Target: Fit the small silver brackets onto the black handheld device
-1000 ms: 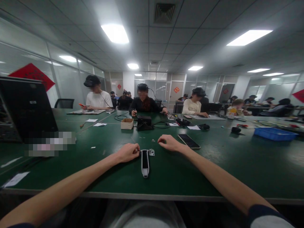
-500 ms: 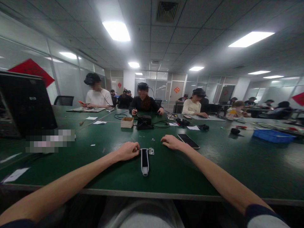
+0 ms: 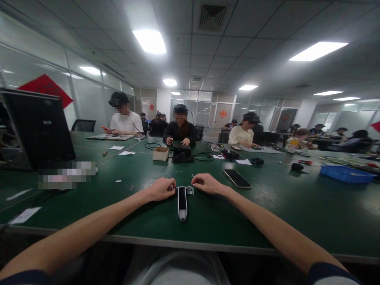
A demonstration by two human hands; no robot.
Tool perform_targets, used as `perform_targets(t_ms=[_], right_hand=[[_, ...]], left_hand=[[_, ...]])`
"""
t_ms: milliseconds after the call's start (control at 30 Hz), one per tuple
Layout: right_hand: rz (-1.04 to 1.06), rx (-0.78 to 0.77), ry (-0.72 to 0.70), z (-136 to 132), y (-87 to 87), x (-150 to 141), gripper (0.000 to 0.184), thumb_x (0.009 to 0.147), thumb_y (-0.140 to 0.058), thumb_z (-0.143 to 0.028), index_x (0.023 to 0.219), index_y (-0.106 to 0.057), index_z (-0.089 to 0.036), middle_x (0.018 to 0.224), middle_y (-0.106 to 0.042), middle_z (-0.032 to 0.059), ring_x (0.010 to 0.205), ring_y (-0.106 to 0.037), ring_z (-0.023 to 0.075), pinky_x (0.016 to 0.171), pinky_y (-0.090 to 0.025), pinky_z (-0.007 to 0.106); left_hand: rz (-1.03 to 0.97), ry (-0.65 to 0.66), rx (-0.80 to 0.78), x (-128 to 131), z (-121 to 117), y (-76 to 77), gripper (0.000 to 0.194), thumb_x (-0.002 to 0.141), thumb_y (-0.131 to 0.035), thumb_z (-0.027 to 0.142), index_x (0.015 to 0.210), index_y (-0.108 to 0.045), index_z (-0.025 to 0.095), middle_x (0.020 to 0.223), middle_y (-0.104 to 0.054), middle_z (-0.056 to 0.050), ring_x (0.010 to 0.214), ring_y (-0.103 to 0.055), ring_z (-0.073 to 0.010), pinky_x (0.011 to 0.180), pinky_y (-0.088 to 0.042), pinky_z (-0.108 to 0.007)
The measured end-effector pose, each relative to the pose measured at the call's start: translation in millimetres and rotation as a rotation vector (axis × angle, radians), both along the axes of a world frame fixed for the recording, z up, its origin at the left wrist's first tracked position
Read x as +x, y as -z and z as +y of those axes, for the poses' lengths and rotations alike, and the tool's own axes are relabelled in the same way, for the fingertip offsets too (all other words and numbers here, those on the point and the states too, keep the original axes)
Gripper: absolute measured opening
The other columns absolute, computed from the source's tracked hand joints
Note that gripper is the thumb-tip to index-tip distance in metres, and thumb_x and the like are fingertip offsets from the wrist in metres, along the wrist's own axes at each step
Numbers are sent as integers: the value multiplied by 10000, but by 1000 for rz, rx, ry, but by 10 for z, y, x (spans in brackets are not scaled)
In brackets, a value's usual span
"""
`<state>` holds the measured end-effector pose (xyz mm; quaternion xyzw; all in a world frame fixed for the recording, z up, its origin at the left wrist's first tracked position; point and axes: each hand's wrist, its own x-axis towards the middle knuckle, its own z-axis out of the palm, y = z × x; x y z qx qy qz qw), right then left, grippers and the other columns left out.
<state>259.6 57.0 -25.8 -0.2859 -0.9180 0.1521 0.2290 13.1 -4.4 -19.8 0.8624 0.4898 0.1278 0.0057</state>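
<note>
A slim white-framed part [image 3: 182,206] with a dark strip along its middle lies lengthwise in front of me on the green table. A small metal plate with holes [image 3: 190,190] sticks out from the right of its far end. My left hand [image 3: 162,189] rests at the left of that far end, its fingers closed; what they pinch there is hidden. My right hand [image 3: 208,183] is just beyond the metal plate, with thumb and fingers curled together. Tiny shiny pieces [image 3: 192,175] lie by its fingertips, too small to name. Whether one is between the fingers, I cannot make out.
A phone [image 3: 237,178] lies right of my right hand. Farther off stand a small open box [image 3: 160,154] and a black device with cables [image 3: 182,154]. A blue tray [image 3: 346,174] is at the right, a black computer case [image 3: 38,130] at the left. Several people sit across the table.
My right hand has moved left, close to the tiny shiny pieces and the metal plate, and its fingers have curled in. My left hand stays at the white-framed part.
</note>
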Motion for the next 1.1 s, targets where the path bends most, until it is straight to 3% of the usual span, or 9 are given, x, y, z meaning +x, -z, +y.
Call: perform_targets(t_ms=[233, 567, 833, 1100], right_hand=[[51, -117, -21, -154, -7, -94, 137, 808, -556, -239, 884, -658, -187, 882, -644, 12, 792, -587, 131, 692, -450, 248], [168, -214, -8, -84, 90, -102, 166, 766, -605, -284, 859, -654, -156, 835, -652, 21, 747, -596, 129, 705, -470, 256], [156, -298, -40, -131, 15, -64, 254, 741, -633, -344, 906, -661, -154, 873, -663, 26, 774, -614, 137, 729, -487, 261], [202, -169, -38, -176, 37, -88, 214, 756, -629, -340, 865, -673, -162, 828, -666, 19, 741, -619, 132, 716, -494, 256]], left_hand=[[-22, -3, -9, -11, 31, 35, 161, 789, -463, 269, 874, -565, 179, 667, -602, 6, 584, -550, -137, 547, -354, -220], [-26, -8, -15, -6, 20, 36, 162, 792, -458, 267, 877, -562, 176, 660, -599, 6, 578, -545, -133, 547, -357, -220], [-59, 6, -28, -12, 8, 35, 155, 802, -445, 269, 880, -552, 188, 689, -604, 7, 596, -549, -136, 555, -364, -225], [2, -4, -17, 0, -29, -7, 161, 801, -437, 267, 884, -545, 183, 706, -613, -8, 618, -557, -149, 570, -371, -232]])
